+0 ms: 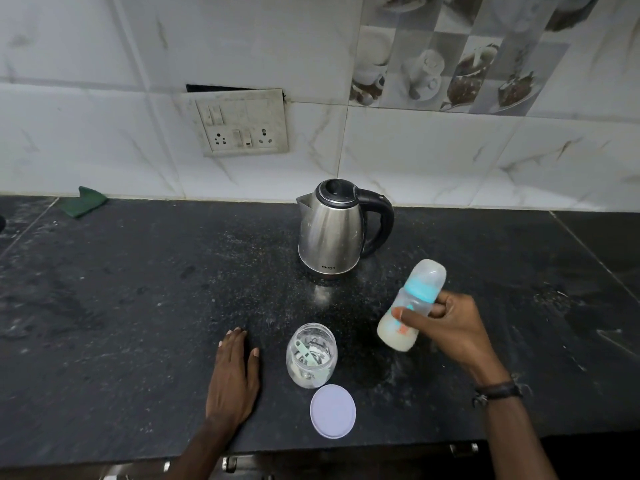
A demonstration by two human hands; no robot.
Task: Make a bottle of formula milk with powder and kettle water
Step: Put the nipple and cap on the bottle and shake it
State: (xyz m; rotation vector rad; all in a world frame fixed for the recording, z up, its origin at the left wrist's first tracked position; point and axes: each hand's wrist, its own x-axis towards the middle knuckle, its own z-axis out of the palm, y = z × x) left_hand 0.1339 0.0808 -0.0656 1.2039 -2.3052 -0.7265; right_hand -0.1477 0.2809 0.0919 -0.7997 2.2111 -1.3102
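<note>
My right hand (450, 327) grips a baby bottle (410, 306) above the counter, tilted with its clear cap up and to the right. The bottle has a teal collar and holds white milk in its lower part. A steel kettle (332, 230) with a black lid and handle stands behind it, lid closed. An open clear jar (311, 356) with a pale green scoop and a little white powder inside stands at the front. Its white lid (333, 411) lies flat just in front of the jar. My left hand (233, 375) rests flat on the counter, left of the jar.
The dark stone counter (138, 306) is dusted with white specks. A green cloth (83, 200) lies at the back left by the tiled wall. A socket panel (242, 123) is on the wall above. Drawer handles show under the front edge.
</note>
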